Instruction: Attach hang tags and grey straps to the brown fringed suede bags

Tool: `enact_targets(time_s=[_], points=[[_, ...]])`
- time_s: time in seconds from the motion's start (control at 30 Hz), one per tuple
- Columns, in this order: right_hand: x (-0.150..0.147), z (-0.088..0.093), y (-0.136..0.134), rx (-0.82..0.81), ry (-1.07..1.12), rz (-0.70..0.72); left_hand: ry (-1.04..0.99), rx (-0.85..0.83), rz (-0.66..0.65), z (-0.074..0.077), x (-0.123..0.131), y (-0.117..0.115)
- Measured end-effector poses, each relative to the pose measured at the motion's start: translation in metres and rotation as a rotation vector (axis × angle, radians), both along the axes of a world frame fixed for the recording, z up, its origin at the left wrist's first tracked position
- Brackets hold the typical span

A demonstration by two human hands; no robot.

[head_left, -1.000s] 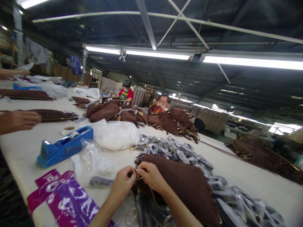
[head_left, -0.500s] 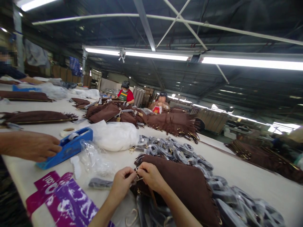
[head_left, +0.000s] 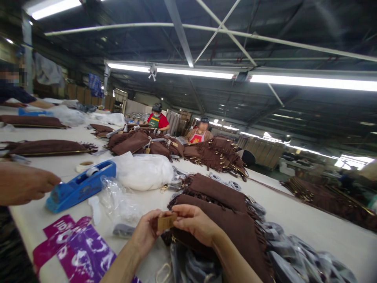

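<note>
A small tan hang tag (head_left: 165,223) is held up between my two hands. My left hand (head_left: 145,232) is closed on its left side, fingers partly hidden behind it. At the right end, the thumb and fingertips of my right hand (head_left: 198,225) pinch the edge. Below and beyond them lies a brown fringed bag (head_left: 232,224), a gold clip showing near its left corner. Another brown fringed piece (head_left: 219,191) rests just behind it. Grey wrapped straps (head_left: 306,255) are piled to the right, and more lie under my forearms.
Another person's hand (head_left: 28,182) is beside a blue tape dispenser (head_left: 84,184) at the left. Near it are purple printed plastic (head_left: 88,251), a clear bag (head_left: 118,196) and a white plastic bundle (head_left: 147,171). Brown bags (head_left: 132,141) are heaped farther back, where two people work.
My hands have gone from pinching a thin string to holding the tan tag. A second brown piece now lies behind the bag. The other person's hand has drawn left from the dispenser.
</note>
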State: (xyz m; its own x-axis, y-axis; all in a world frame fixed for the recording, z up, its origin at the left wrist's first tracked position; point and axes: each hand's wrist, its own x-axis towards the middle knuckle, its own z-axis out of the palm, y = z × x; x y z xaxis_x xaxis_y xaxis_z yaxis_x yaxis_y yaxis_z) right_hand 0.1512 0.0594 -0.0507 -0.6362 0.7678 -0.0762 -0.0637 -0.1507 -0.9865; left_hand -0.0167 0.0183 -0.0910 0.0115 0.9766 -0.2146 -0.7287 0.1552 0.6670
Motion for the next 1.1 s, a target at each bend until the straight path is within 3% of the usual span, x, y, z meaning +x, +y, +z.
enact_targets(time_s=[0.07,0.13,0.2,0.27,0.33,0.4,0.47,0.53,0.63,0.73,0.87,0.93,1.0,1.1], points=[[-0.003,-0.005,-0.002,0.263,-0.170,-0.040,-0.078,0.023,0.000,-0.001,-0.001,0.001],[-0.007,-0.009,-0.003,0.496,-0.326,-0.165,-0.144,0.007,0.005,-0.003,-0.002,0.003],[-0.011,-0.011,-0.003,0.509,-0.371,-0.269,-0.194,-0.014,-0.003,-0.004,-0.003,0.003],[-0.013,-0.011,-0.002,0.405,-0.372,-0.275,-0.228,-0.002,-0.019,-0.005,-0.003,0.003],[-0.013,-0.009,-0.003,0.421,-0.428,-0.245,-0.206,0.024,-0.015,-0.004,-0.004,0.002],[-0.013,-0.007,-0.004,0.615,-0.516,-0.227,-0.067,0.069,0.012,-0.004,-0.003,0.001],[-0.013,-0.006,-0.005,0.820,-0.563,-0.215,0.208,0.169,0.019,-0.002,-0.001,-0.001],[-0.014,-0.007,-0.006,0.923,-0.580,-0.198,0.525,0.350,0.005,-0.002,0.003,-0.002],[-0.013,-0.013,-0.006,0.851,-0.582,-0.163,0.879,0.601,0.046,-0.002,0.005,-0.002],[-0.010,-0.019,-0.004,0.744,-0.532,-0.176,1.020,0.592,0.187,-0.001,-0.007,-0.002],[-0.003,-0.017,-0.003,0.795,-0.524,-0.101,0.747,0.311,0.665,0.011,-0.045,-0.002],[0.002,-0.010,-0.005,0.861,-0.567,-0.039,0.584,0.250,0.808,0.021,-0.058,-0.002],[0.010,-0.001,-0.010,0.958,-0.659,0.036,0.495,0.246,0.776,0.033,-0.061,-0.003],[0.023,0.008,-0.023,1.137,-0.905,0.125,0.428,0.220,0.621,0.047,-0.051,-0.001]])
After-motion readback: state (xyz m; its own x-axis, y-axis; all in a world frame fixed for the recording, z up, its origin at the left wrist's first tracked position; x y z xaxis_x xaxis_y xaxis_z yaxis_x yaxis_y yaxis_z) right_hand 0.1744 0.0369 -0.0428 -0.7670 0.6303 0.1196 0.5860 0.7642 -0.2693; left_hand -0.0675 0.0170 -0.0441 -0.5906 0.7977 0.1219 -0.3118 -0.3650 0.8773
